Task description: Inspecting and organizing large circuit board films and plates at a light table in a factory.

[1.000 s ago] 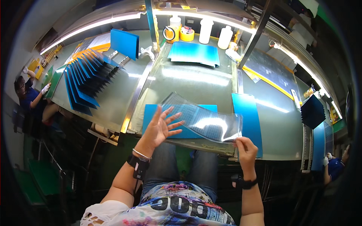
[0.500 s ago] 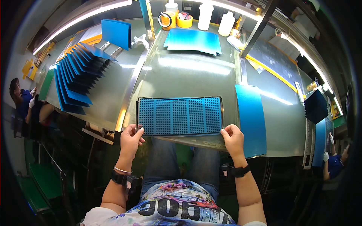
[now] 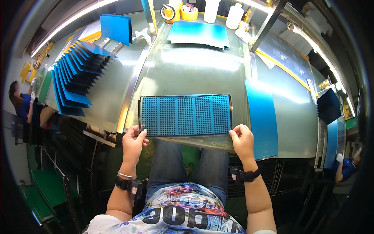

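A blue rectangular panel [image 3: 186,115], covered in rows of small square holes and edged by a thin dark frame, is between my hands over the near edge of the table. Its face is turned up toward me. My left hand [image 3: 133,143] pinches the panel's near left corner between thumb and fingers. At the near right corner, my right hand [image 3: 243,141] grips the edge the same way. Just right of that hand lies a plain blue sheet [image 3: 261,119], along the table's right side.
Many blue sheets [image 3: 76,78] stand fanned out on the left. A stack of blue sheets [image 3: 198,33] lies at the back, before white bottles [image 3: 234,16] and tape rolls [image 3: 189,12]. Metal posts [image 3: 269,27] rise behind. Co-workers sit at far left [image 3: 25,103] and far right [image 3: 346,167].
The whole view has shifted a little, so the table things sit higher in it. The panel appears slightly larger and its face lighter; both hands keep their hold on its corners.
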The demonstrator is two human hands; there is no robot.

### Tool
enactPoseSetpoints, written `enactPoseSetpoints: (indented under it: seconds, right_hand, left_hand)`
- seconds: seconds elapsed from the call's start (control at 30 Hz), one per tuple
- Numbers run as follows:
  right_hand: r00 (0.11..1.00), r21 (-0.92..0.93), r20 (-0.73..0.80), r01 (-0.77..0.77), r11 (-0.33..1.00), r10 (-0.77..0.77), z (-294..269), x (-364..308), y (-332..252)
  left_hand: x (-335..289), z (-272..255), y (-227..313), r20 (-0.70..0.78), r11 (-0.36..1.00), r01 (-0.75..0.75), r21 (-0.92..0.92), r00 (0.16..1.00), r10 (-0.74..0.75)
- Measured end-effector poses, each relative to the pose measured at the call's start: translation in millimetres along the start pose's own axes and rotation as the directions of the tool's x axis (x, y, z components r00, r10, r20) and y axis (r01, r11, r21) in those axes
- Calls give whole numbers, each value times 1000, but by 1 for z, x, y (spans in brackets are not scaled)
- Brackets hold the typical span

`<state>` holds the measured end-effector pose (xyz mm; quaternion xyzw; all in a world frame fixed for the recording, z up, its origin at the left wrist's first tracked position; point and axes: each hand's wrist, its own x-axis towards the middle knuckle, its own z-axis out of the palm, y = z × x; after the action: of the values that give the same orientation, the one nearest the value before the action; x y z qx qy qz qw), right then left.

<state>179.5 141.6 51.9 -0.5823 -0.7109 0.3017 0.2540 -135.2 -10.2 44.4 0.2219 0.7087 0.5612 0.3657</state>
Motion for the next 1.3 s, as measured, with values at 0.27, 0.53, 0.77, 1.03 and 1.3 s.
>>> enactPoseSetpoints:
  seconds: [0.27,0.53,0.77,1.03,1.3]
  right_hand:
    - [1000,-145,20,25,989,-22,-2,3,-4]
    - [999,-111,39,-7,994,11,3,1,-2]
    - [998,-132,45,-42,990,48,-7,2,-3]
    - [897,-577,61,389,718,-437,16,28,-24]
    - [854,-707,117,429,561,-507,38,67,-22]
  left_hand:
    - [3,0,-10,-190,991,-57,119,979,79]
    - [-4,-2,-23,-216,800,-276,532,870,443]
    - [-4,6,-11,-142,629,-259,733,846,514]
    - [9,-17,-1,373,237,-506,829,817,440]
    - [11,-18,10,428,165,-554,816,772,470]
